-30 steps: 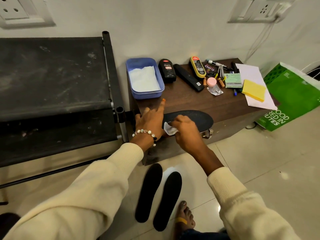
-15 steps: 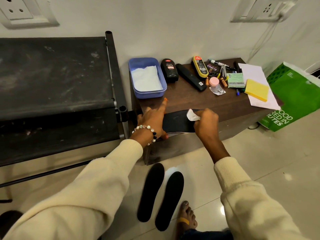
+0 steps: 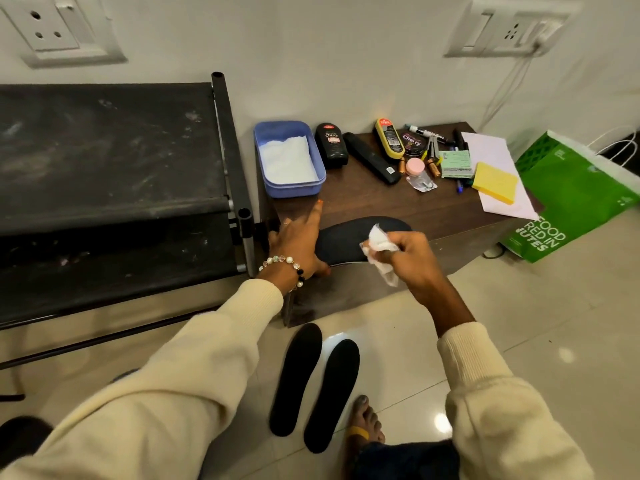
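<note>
A black insole lies along the front edge of a low dark wooden table. My left hand holds its left end, with the index finger stretched out over the tabletop and the thumb tucked under the insole's edge. My right hand grips a crumpled white cloth over the middle of the insole. Whether the cloth touches the insole I cannot tell.
Two more black insoles lie on the tiled floor by my bare foot. The table carries a blue tub with white tissue, a shoe polish bottle, pens and papers. A black rack stands left, a green bag right.
My right hand swept the cloth from the insole's left part toward the right, then turned so the cloth faces up. My left hand stayed on the insole's end.
</note>
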